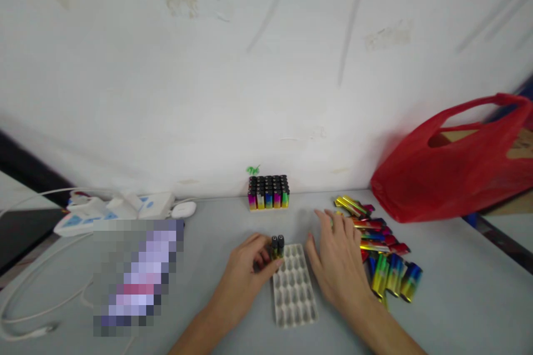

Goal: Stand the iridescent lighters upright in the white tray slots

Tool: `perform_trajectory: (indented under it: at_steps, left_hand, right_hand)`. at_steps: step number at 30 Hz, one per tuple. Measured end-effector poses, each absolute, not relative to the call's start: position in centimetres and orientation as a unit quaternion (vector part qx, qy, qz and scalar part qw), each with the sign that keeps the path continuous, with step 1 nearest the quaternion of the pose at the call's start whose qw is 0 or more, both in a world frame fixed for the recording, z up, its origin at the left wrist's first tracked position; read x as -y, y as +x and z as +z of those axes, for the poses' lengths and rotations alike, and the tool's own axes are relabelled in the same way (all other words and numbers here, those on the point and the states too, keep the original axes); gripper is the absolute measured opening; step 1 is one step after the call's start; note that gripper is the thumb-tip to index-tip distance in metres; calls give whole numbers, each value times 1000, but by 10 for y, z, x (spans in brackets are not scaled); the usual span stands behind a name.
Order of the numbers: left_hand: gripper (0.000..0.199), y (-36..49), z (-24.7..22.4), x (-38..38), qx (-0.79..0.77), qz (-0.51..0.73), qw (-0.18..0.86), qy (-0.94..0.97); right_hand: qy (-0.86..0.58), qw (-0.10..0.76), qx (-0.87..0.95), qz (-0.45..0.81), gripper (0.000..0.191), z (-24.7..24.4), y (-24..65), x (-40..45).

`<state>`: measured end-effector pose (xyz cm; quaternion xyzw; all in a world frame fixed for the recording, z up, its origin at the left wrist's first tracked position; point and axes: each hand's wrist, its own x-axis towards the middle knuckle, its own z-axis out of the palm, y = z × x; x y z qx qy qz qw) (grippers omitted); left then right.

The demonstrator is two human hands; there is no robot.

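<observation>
My left hand [250,266] pinches two black-topped lighters [277,245] upright at the far left corner of a pale slotted tray [296,294]. Rows of oval slots show across the tray, which lies flat on the table. On the tray's right side, my right hand [336,249] is held palm down, with its fingers stretched out and apart. A heap of shiny multicoloured lighter-sized pieces [393,274] lies just right of this hand, partly hidden by it. Against the wall stands a block of lighters [268,194] in neat rows, black tops up.
A red plastic bag [453,172] rests at the back right. On the left are a white power strip [144,208] with plugs and cables, a small white case [184,209] and a pixelated phone-like object [144,274]. A small green thing [252,170] is by the wall.
</observation>
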<state>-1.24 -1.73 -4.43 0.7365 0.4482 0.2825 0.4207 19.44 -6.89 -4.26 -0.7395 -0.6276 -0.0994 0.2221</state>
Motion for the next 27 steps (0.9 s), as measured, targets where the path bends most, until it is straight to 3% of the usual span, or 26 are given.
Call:
perform_trajectory:
  at_steps: [3,8,27]
  left_hand:
    - [25,-13,-45,18,-448,279,422,737]
    - [24,-13,-45,18,-447,280,418,739]
    - [22,-12,-45,18,-447,281,428,734]
  right_hand:
    - [-766,152,609,-141,49,-47,198,68]
    - [-782,118,588,-172,57,-51,201,68]
    - [-748,140,634,-136,55,-53,194,70]
